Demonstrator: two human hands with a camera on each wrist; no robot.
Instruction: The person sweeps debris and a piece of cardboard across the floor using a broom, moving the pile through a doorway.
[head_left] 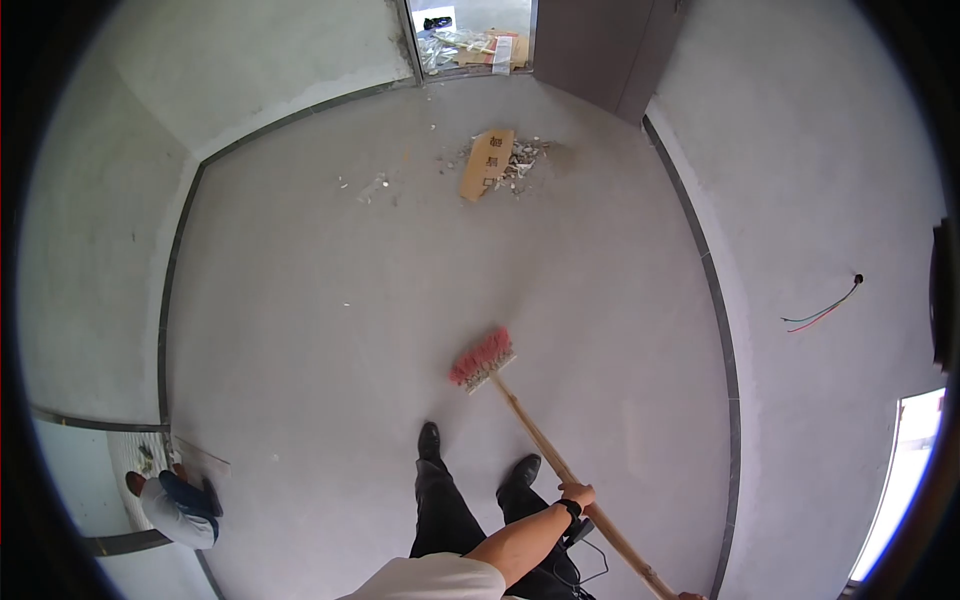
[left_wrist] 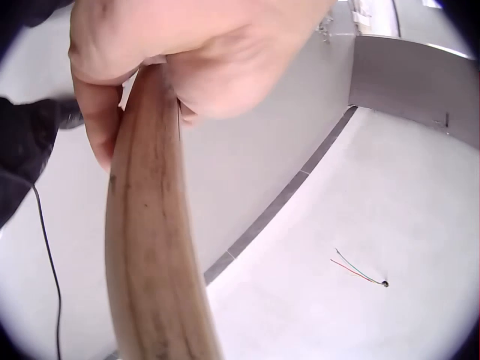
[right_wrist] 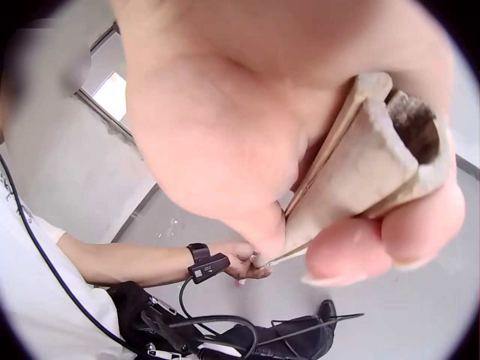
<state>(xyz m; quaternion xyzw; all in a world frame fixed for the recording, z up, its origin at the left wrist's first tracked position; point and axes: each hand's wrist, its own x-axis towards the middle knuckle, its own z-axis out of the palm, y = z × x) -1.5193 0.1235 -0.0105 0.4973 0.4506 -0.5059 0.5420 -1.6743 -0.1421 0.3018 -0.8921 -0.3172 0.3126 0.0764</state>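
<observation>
A broom with a red bristle head [head_left: 483, 358] rests on the grey floor ahead of my black shoes [head_left: 429, 440]. Its long wooden handle [head_left: 545, 445] slants back to the lower right. My left hand [head_left: 577, 492], with a black wrist strap, grips the handle partway up. It fills the top of the left wrist view, left hand [left_wrist: 187, 52] curled round the handle [left_wrist: 146, 240]. My right hand [head_left: 690, 597] is just visible at the frame's bottom edge. In the right wrist view, the right hand [right_wrist: 247, 112] grips the hollow top end of the handle [right_wrist: 375, 165], with the left hand [right_wrist: 244, 262] farther down.
A cardboard piece [head_left: 487, 163] lies in a rubble pile [head_left: 522, 157] near the far doorway [head_left: 470, 40]; smaller scraps [head_left: 375, 187] lie to its left. Loose wires [head_left: 825, 313] hang from the right wall. A blue and white bundle [head_left: 185, 505] sits at lower left.
</observation>
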